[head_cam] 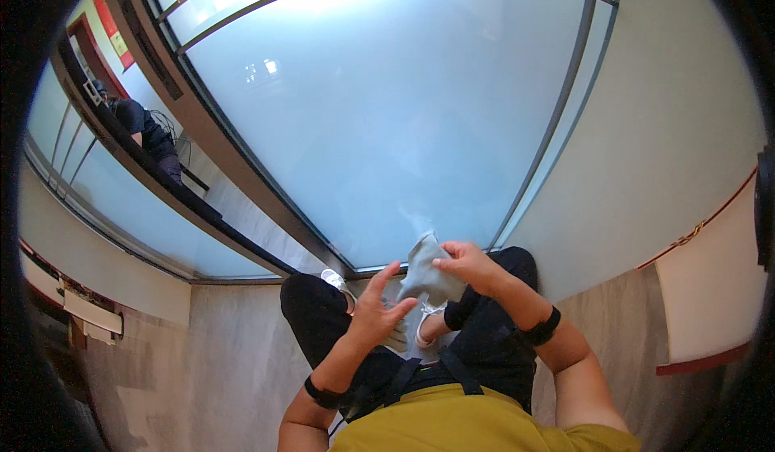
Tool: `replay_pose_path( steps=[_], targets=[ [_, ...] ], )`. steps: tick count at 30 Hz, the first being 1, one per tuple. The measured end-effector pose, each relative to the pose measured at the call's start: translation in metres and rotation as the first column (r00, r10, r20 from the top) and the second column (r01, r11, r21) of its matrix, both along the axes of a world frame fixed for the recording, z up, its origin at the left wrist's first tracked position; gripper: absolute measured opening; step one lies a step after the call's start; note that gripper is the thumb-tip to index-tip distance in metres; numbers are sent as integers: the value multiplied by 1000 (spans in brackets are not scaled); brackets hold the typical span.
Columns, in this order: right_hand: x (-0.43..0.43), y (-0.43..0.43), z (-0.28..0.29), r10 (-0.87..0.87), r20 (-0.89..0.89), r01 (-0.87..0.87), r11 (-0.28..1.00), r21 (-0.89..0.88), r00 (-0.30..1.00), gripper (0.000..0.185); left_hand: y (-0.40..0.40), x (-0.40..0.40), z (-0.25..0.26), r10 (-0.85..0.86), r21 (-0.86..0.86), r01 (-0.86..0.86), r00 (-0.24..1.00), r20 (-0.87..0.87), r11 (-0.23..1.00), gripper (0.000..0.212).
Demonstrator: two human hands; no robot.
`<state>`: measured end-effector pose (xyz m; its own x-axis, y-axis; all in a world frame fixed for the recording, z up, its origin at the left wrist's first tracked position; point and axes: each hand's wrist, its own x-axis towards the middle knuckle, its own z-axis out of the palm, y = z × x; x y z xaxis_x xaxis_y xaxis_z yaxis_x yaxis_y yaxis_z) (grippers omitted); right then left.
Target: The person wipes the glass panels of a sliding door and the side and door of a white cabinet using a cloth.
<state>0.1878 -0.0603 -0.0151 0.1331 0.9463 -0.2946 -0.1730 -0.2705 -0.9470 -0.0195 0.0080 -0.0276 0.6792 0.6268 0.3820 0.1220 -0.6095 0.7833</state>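
A crumpled grey-blue cloth (428, 273) hangs from my right hand (469, 264), pinched between the thumb and fingers. My left hand (378, 313) is at the cloth's left side, its thumb and fingers spread apart with nothing gripped between them. Beyond both hands stands a large frosted glass panel (393, 119) in a dark metal frame, its lower edge near the cloth. Below my left hand, a pale ribbed item (396, 337) is partly hidden by the hand and legs; I cannot tell what it is.
My bent knees and white shoes (427, 325) are close to the panel's foot. A brown door frame (242, 155) borders the panel on the left. Through the opening beside it, a person in dark clothes (145, 131) is seen. A pale wall (654, 119) rises at right.
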Motion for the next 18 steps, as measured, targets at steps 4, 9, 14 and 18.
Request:
replay_pose_path(
  steps=[4, 9, 14, 18],
  targets=[
    [-21, -4, 4, 131, -178, -102, 982, 161, 975, 42, 2, 16, -3, 34, -300, -66, 993, -111, 952, 45],
    [-55, -29, 11, -282, 553, 38, 911, 411, 784, 57, 6, 24, -16, 413, -946, 214, 860, 300, 242, 30],
    [-73, -26, -17, -281, 414, 155, 938, 311, 866, 57, -12, 41, -26, 441, -919, 305, 809, 388, 249, 35],
    [-42, -34, -38, -154, 358, 128, 987, 96, 921, 38, 25, 20, -54, 81, -493, -67, 997, 8, 867, 33]
  ],
)
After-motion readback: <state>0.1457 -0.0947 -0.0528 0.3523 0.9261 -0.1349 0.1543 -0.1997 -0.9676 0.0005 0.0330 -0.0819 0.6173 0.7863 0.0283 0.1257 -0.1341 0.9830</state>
